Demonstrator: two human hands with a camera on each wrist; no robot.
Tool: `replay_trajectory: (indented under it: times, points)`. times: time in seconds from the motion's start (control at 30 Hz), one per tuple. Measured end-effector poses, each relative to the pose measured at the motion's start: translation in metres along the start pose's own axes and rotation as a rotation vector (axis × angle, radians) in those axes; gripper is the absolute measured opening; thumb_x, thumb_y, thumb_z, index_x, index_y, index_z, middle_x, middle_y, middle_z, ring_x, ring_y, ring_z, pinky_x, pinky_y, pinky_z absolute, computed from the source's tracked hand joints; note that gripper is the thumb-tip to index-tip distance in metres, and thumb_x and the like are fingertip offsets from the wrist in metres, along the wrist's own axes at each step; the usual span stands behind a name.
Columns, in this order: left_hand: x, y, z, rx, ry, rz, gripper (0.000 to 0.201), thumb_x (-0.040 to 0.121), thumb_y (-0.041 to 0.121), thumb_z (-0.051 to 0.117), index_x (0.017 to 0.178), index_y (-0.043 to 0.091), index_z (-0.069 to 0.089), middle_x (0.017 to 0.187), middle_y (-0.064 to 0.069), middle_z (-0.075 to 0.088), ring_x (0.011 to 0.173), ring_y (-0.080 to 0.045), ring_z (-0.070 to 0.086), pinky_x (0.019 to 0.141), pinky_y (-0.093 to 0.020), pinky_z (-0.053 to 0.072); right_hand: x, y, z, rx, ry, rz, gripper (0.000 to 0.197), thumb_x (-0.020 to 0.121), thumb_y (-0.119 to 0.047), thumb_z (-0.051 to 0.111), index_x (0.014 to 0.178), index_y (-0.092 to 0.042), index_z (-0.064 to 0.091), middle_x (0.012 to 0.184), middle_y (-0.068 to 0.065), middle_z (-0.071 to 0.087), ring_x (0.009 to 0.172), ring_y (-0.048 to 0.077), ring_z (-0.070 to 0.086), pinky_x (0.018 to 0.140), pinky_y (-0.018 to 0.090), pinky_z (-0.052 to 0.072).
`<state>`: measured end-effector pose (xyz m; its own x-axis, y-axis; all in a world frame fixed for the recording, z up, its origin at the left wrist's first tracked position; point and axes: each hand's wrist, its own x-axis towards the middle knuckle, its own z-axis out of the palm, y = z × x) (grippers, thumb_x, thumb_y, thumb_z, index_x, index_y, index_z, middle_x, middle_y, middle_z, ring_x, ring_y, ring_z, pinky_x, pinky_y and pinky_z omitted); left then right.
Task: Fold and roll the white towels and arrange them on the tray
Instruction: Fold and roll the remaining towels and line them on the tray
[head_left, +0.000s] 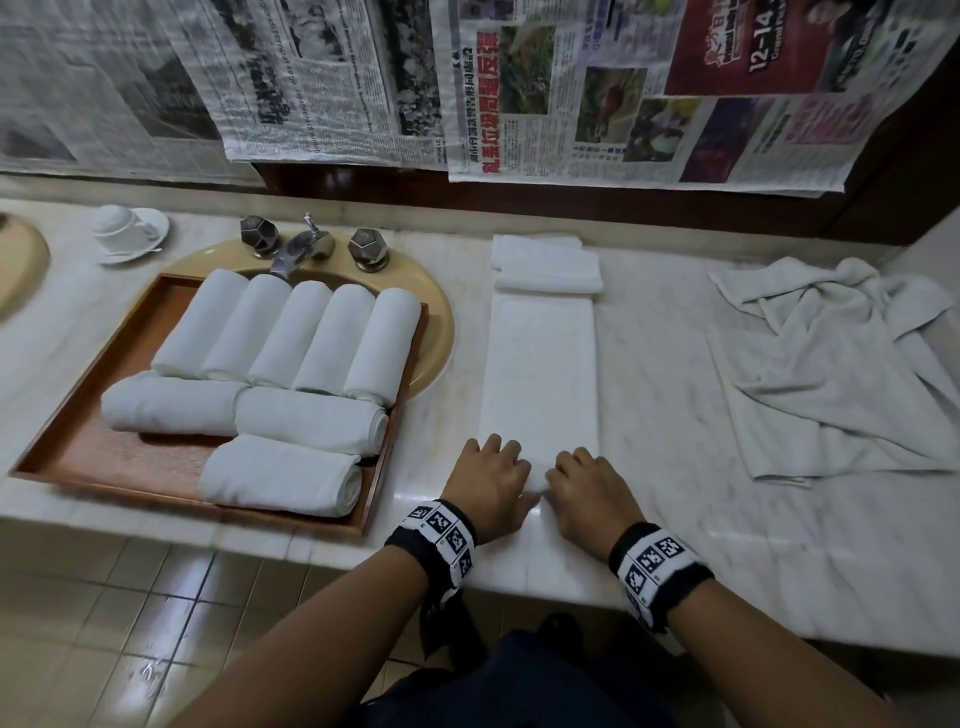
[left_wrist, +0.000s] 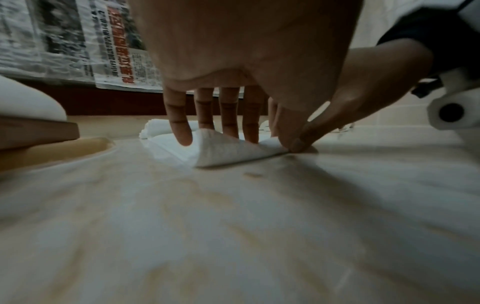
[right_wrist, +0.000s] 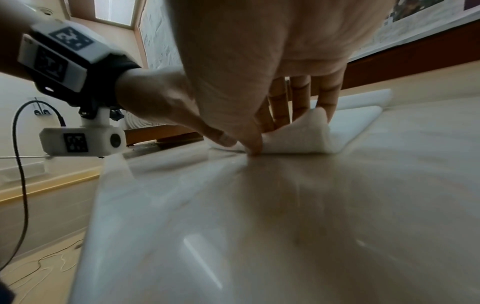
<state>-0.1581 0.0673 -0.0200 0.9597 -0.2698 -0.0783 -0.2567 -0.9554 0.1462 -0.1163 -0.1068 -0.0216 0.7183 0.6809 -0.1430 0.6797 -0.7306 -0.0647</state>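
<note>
Where the folded strip of white towel (head_left: 540, 374) reaches the near part of the marble counter (head_left: 675, 519), its near end curls up into a first roll, and both hands sit side by side on it: the left hand (head_left: 488, 480) and the right hand (head_left: 589, 491) each pinch the curl between thumb and fingers (left_wrist: 183, 133); the wooden tray (head_left: 93, 457) with rolled towels (head_left: 291, 338) lies to their left

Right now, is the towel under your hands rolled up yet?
Barely: the towel lies as a flat folded strip; only its near end curls up under both hands.
</note>
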Motion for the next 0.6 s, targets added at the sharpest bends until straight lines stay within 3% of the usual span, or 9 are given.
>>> replay_trajectory:
  times: [0.1, 0.17, 0.23, 0.3, 0.4, 0.47, 0.53, 0.6]
  points:
    - [0.002, -0.001, -0.001, 0.033, 0.001, 0.018, 0.025, 0.068, 0.028, 0.08, 0.067, 0.014, 0.059, 0.077, -0.005, 0.055, 0.068, -0.028, 0.051, 0.058, -0.033, 0.029, 0.007, -0.002, -0.007, 0.048, -0.031, 0.059, 0.004, 0.077, -0.018, 0.068, 0.073, -0.016, 0.067, 0.083, 0.002, 0.059, 0.084, 0.026, 0.056, 0.069, 0.036, 0.043]
    - [0.008, -0.003, -0.001, 0.023, -0.016, -0.013, 0.019, 0.062, 0.014, 0.074, 0.062, 0.014, 0.055, 0.073, -0.005, 0.052, 0.066, -0.028, 0.049, 0.057, -0.032, 0.025, 0.016, 0.001, -0.012, 0.129, -0.076, 0.143, 0.011, 0.086, -0.019, 0.057, 0.088, -0.018, 0.068, 0.097, 0.0, 0.057, 0.098, 0.023, 0.051, 0.081, 0.036, 0.041]
    - [0.016, -0.004, -0.006, -0.012, -0.052, -0.051, 0.013, 0.06, 0.007, 0.069, 0.063, 0.012, 0.056, 0.073, -0.005, 0.053, 0.069, -0.029, 0.051, 0.058, -0.032, 0.024, 0.025, 0.006, -0.019, 0.298, -0.164, 0.265, 0.013, 0.091, -0.023, 0.053, 0.095, -0.021, 0.066, 0.101, -0.003, 0.057, 0.101, 0.021, 0.053, 0.086, 0.034, 0.044]
    - [0.023, -0.006, -0.011, -0.039, -0.096, -0.062, 0.002, 0.074, 0.009, 0.063, 0.076, 0.01, 0.064, 0.082, -0.007, 0.057, 0.083, -0.029, 0.052, 0.065, -0.034, 0.025, 0.033, 0.011, -0.024, 0.474, -0.198, 0.376, 0.005, 0.09, -0.026, 0.058, 0.091, -0.022, 0.061, 0.097, -0.002, 0.059, 0.091, 0.02, 0.059, 0.079, 0.034, 0.049]
    - [0.035, -0.008, -0.017, -0.147, -0.146, -0.187, 0.019, 0.092, 0.019, 0.054, 0.095, 0.01, 0.07, 0.098, -0.007, 0.065, 0.099, -0.026, 0.053, 0.075, -0.034, 0.033, 0.035, 0.016, -0.022, 0.508, -0.112, 0.4, 0.012, 0.088, -0.023, 0.066, 0.092, -0.02, 0.056, 0.096, -0.001, 0.056, 0.086, 0.02, 0.057, 0.072, 0.033, 0.047]
    - [0.042, -0.008, -0.02, -0.264, -0.148, -0.323, 0.018, 0.09, 0.02, 0.056, 0.096, 0.014, 0.071, 0.099, -0.004, 0.069, 0.098, -0.025, 0.059, 0.081, -0.034, 0.042, 0.031, 0.013, -0.017, 0.347, 0.031, 0.277, 0.011, 0.08, -0.01, 0.073, 0.082, -0.017, 0.063, 0.088, -0.001, 0.055, 0.082, 0.021, 0.054, 0.065, 0.032, 0.046]
    - [0.048, -0.007, -0.019, -0.332, -0.121, -0.417, 0.012, 0.087, 0.019, 0.059, 0.094, 0.018, 0.069, 0.097, -0.001, 0.069, 0.095, -0.024, 0.062, 0.082, -0.033, 0.046, 0.024, 0.007, -0.007, 0.166, 0.075, 0.112, 0.023, 0.06, 0.005, 0.077, 0.063, -0.013, 0.062, 0.072, 0.001, 0.052, 0.069, 0.023, 0.051, 0.053, 0.029, 0.038]
    - [0.049, -0.005, -0.016, -0.28, -0.078, -0.4, 0.009, 0.086, 0.02, 0.061, 0.094, 0.021, 0.064, 0.1, 0.0, 0.063, 0.097, -0.023, 0.058, 0.082, -0.035, 0.046, 0.017, 0.002, 0.0, 0.127, 0.112, 0.047, 0.024, 0.057, 0.002, 0.077, 0.059, -0.011, 0.058, 0.067, 0.004, 0.052, 0.064, 0.025, 0.05, 0.051, 0.03, 0.035]
